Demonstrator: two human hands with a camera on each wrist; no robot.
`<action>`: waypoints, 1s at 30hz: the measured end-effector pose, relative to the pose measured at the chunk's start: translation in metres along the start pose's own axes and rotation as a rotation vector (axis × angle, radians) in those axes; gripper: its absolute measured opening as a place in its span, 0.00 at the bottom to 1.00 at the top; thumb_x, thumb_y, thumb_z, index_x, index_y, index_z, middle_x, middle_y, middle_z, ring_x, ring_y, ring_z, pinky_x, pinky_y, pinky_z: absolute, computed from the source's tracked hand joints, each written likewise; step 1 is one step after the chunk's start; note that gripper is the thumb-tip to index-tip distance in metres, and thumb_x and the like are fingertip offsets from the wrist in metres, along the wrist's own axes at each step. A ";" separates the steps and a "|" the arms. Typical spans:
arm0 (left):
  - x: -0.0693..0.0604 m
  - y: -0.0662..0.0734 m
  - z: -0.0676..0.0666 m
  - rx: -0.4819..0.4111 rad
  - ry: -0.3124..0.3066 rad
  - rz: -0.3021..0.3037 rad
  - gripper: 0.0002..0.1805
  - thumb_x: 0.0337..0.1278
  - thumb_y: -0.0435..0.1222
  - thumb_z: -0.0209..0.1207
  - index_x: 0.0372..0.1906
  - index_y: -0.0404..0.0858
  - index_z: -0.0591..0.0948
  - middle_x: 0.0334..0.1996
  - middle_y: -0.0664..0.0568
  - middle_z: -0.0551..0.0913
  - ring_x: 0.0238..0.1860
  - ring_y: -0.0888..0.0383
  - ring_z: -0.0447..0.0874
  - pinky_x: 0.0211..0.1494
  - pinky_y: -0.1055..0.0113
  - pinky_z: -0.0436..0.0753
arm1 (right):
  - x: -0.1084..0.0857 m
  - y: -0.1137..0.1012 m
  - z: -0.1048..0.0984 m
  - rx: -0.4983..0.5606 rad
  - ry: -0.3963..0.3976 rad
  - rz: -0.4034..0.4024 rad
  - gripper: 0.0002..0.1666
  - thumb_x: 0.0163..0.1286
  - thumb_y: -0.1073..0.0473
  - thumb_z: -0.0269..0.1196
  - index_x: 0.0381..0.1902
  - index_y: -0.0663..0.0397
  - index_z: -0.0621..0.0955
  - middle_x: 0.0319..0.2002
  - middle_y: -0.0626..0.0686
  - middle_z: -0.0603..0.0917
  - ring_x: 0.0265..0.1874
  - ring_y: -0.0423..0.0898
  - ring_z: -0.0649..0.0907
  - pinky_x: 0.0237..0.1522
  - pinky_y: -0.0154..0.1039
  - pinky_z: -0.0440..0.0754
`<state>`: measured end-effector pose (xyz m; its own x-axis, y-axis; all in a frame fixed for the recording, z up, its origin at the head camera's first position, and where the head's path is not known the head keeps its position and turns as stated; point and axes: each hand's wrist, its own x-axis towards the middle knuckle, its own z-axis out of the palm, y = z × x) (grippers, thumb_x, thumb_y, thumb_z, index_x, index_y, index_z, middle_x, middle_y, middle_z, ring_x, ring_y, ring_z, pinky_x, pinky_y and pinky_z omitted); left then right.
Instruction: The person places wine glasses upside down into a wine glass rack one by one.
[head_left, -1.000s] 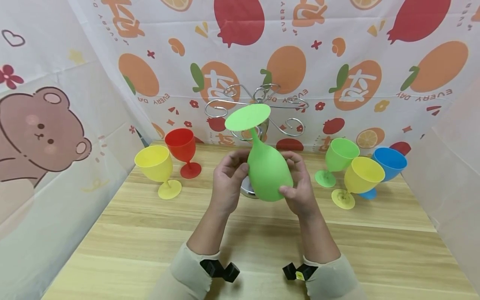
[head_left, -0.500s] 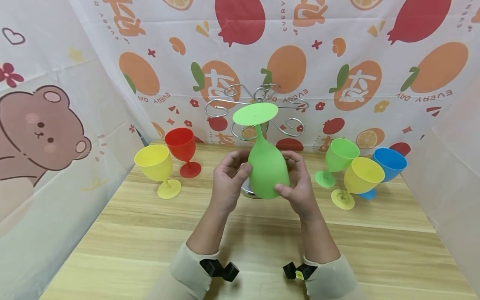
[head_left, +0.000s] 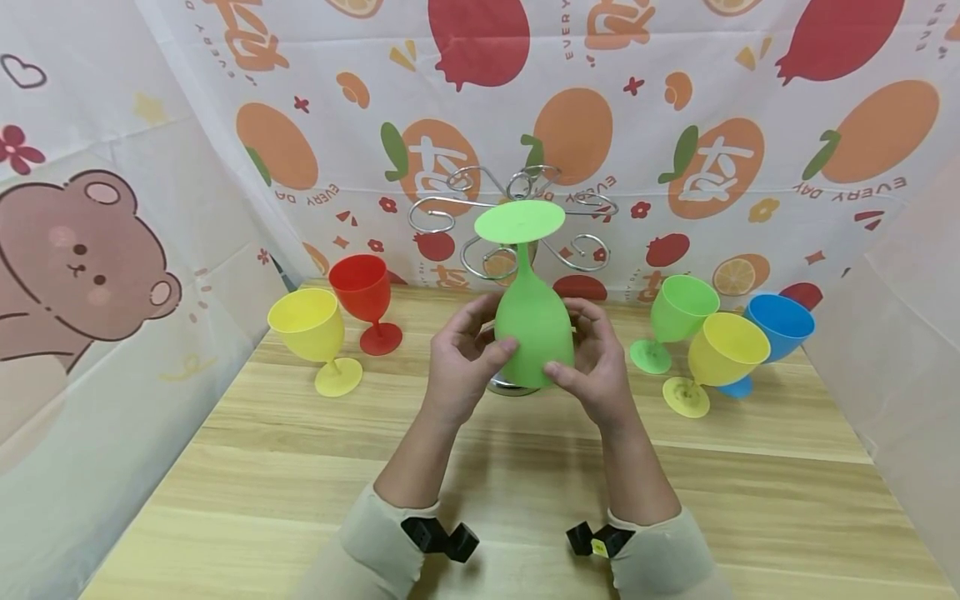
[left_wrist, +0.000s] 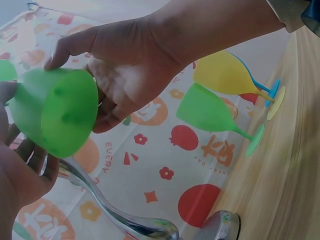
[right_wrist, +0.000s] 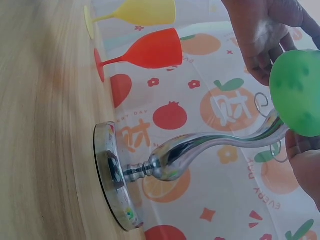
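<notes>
A green plastic goblet is held upside down in the air, its foot on top and its open rim facing down. My left hand grips the bowl from the left, and my right hand grips it from the right. Both thumbs lie on the near side of the bowl; the other fingers curl behind it. Behind the goblet stands a chrome goblet rack with curled wire arms, its round base on the table. In the left wrist view the open mouth of the held goblet shows between the two hands.
On the left stand a yellow goblet and a red goblet, upright. At the right are another green goblet, a yellow goblet and a blue goblet, close together. A printed cloth hangs behind the wooden table.
The held goblet has swung from leaning left to nearly vertical, its foot shifting right and slightly up. My left thumb has slid lower on the bowl. The other goblets stay put.
</notes>
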<state>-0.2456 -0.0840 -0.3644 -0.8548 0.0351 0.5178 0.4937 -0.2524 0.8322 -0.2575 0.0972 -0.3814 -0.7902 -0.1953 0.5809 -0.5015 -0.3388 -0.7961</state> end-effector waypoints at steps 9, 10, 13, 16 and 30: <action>-0.001 0.001 0.000 0.108 -0.057 -0.035 0.44 0.49 0.51 0.71 0.71 0.43 0.68 0.67 0.53 0.73 0.65 0.50 0.70 0.66 0.51 0.74 | 0.001 0.000 0.001 -0.020 0.061 0.007 0.41 0.51 0.73 0.68 0.64 0.53 0.71 0.57 0.57 0.75 0.56 0.52 0.74 0.60 0.35 0.75; -0.001 0.001 0.000 0.114 -0.067 -0.034 0.45 0.48 0.51 0.72 0.72 0.44 0.67 0.67 0.53 0.72 0.66 0.51 0.70 0.67 0.51 0.73 | 0.001 0.000 0.001 -0.020 0.066 0.008 0.41 0.51 0.73 0.69 0.64 0.54 0.71 0.58 0.57 0.75 0.56 0.52 0.74 0.61 0.35 0.75; -0.001 0.000 0.000 0.122 -0.091 -0.040 0.48 0.47 0.52 0.72 0.74 0.46 0.64 0.70 0.55 0.69 0.67 0.54 0.68 0.70 0.50 0.70 | 0.002 0.001 0.002 -0.019 0.076 -0.002 0.41 0.51 0.74 0.69 0.65 0.57 0.70 0.59 0.57 0.74 0.58 0.52 0.74 0.62 0.36 0.74; -0.002 -0.001 0.001 0.142 -0.102 -0.055 0.49 0.48 0.52 0.71 0.75 0.49 0.61 0.72 0.58 0.66 0.70 0.56 0.66 0.72 0.51 0.67 | 0.003 0.003 0.002 -0.023 0.077 -0.021 0.41 0.53 0.71 0.71 0.65 0.59 0.70 0.60 0.56 0.73 0.59 0.52 0.73 0.64 0.36 0.73; -0.001 -0.005 0.003 0.271 -0.084 -0.077 0.44 0.59 0.33 0.65 0.76 0.54 0.58 0.70 0.54 0.62 0.72 0.57 0.62 0.74 0.55 0.64 | 0.004 0.012 0.004 -0.129 0.098 -0.051 0.42 0.54 0.77 0.67 0.68 0.60 0.69 0.61 0.54 0.70 0.58 0.52 0.74 0.64 0.37 0.74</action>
<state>-0.2468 -0.0801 -0.3679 -0.8807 0.1271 0.4563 0.4623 0.0215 0.8864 -0.2653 0.0890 -0.3886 -0.7900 -0.0879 0.6067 -0.5777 -0.2243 -0.7848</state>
